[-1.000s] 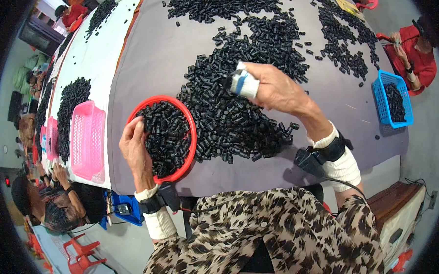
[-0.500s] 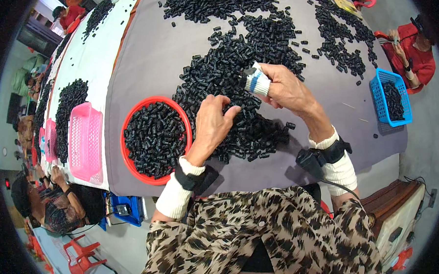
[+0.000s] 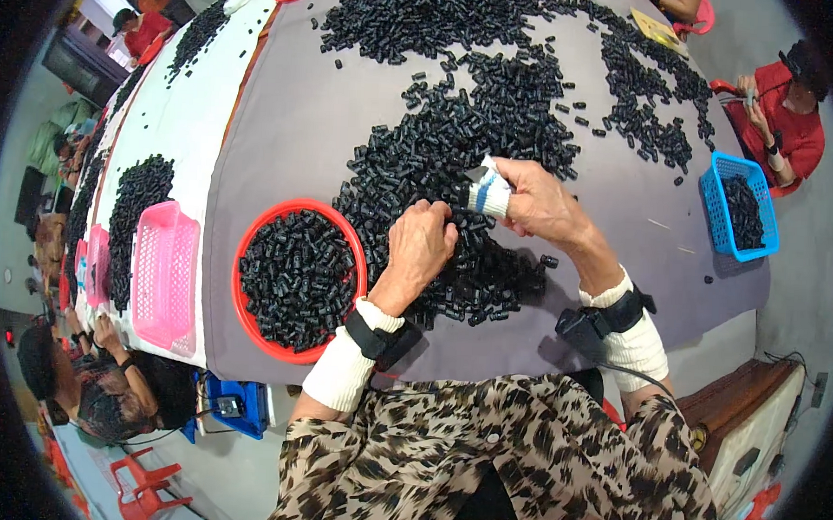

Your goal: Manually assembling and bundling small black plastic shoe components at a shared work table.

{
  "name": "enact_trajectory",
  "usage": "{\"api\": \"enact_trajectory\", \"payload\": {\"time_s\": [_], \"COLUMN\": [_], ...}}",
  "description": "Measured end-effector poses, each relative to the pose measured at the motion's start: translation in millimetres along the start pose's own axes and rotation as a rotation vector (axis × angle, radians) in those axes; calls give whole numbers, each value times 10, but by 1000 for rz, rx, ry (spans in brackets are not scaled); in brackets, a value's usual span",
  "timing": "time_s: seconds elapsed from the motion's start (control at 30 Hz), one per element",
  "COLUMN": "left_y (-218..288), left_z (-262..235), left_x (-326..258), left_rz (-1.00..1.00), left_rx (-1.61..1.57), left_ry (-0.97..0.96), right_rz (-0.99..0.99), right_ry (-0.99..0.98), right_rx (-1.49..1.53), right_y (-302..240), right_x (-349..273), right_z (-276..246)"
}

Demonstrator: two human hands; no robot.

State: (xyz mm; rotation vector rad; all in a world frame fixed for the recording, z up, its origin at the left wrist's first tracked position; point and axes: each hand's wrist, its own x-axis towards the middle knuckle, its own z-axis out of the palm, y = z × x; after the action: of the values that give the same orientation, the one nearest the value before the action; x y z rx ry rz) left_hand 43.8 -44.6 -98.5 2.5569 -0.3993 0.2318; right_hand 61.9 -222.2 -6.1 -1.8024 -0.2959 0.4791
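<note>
Black cylindrical pieces (image 3: 458,169) lie in a big loose heap across the grey tabletop (image 3: 292,134), right under both my hands. My left hand (image 3: 422,246) is pressed palm-down on the near part of the heap, fingers curled into the pieces, though I can't tell whether anything is actually pinched in it. My right hand (image 3: 535,205) hovers just beside it, fingers bunched together, with white tape wraps (image 3: 487,193) on the fingertips; what they hold, if anything, is hidden. Just left of my left wrist sits the red round tray (image 3: 249,253), nearly full of the same pieces, its rim close to the near table edge. Bare grey cloth opens up to the right of the heap, running out toward the blue basket (image 3: 738,172) at the far right corner. Off to the left, a pink basket (image 3: 165,277) rests on the white strip (image 3: 177,110), well apart from my hands. A person in red (image 3: 794,128) sits beyond the blue basket.
</note>
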Motion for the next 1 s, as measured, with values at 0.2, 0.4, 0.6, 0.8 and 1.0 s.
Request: {"api": "enact_trajectory", "payload": {"time_s": [0.2,0.4,0.6,0.8,1.0], "left_y": [-146,126,293,302,305], "left_z": [-313,-898,-1136,-1236,-1260], "left_x": [-60,-143,-275,-265,-221], "left_rz": [-399,-477,-417,-279,-264], "left_rx": [-869,-1589,-1703,-1780,-1808], "left_ry": [60,218,122,42,101], "right_rz": [26,-89,-191,-240,-250], "right_ry": [5,65,-14,-24,-4], "right_rx": [31,220,310,351,334], "right_y": [39,-163,-434,-517,-579], "right_x": [63,132,223,232,164], "right_z": [116,310,544,548,541]}}
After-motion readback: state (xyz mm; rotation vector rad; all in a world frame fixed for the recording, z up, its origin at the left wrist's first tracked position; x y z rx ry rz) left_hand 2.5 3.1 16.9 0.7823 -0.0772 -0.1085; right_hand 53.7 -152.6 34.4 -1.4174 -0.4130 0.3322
